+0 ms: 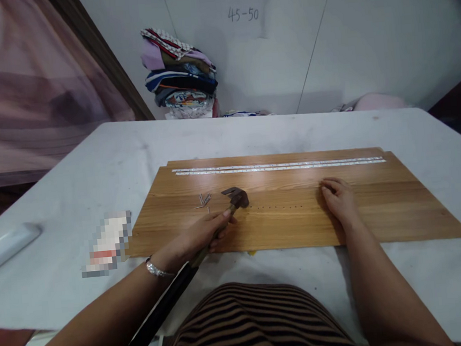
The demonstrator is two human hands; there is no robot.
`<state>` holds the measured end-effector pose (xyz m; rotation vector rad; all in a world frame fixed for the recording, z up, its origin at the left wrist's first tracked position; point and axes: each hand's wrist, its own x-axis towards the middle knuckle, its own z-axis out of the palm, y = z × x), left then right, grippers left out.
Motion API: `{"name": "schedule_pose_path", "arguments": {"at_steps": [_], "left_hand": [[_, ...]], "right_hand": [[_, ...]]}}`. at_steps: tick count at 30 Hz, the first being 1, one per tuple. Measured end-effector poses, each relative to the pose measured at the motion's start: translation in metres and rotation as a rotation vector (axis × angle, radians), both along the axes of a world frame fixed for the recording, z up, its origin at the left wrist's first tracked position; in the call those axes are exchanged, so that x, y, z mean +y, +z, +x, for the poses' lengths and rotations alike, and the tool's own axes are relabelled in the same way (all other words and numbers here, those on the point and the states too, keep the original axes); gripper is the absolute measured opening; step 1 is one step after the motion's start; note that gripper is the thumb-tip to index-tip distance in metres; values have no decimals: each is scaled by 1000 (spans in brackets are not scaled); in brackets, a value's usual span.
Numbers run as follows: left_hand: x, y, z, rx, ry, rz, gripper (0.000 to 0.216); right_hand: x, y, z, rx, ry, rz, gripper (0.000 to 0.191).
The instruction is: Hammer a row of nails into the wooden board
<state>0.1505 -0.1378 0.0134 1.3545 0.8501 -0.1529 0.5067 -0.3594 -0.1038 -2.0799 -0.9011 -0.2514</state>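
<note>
My left hand (215, 228) is wrapped round the neck of a claw hammer (238, 198). The hammer's metal head hovers over or touches the wooden board (284, 233), and its dark handle runs back under my forearm. A row of small dark dots (276, 207), perhaps nail heads or holes, extends rightward from the hammer head. Several loose nails (204, 199) lie left of it. On the board's right part rests my right hand (340, 198), fingers curled and thumb against them; whatever they may hold is hidden.
Two white measuring strips (278, 166) run along the board's far side. A white cloth (70, 181) covers the table. At left are a blurred-out object (107, 243) and a white roll (6, 246). Folded clothes (181, 75) are stacked by the wall.
</note>
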Motion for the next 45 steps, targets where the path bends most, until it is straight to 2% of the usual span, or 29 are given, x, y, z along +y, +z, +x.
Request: {"name": "schedule_pose_path", "arguments": {"at_steps": [11, 20, 45], "left_hand": [[2, -6, -2, -21, -13, -4, 58], [1, 1, -1, -23, -13, 10, 58], [-1, 1, 0, -10, 2, 5, 60]], "right_hand": [[1, 0, 1, -2, -1, -3, 26], [0, -1, 1, 0, -5, -11, 27], [0, -1, 0, -3, -3, -13, 27]]}}
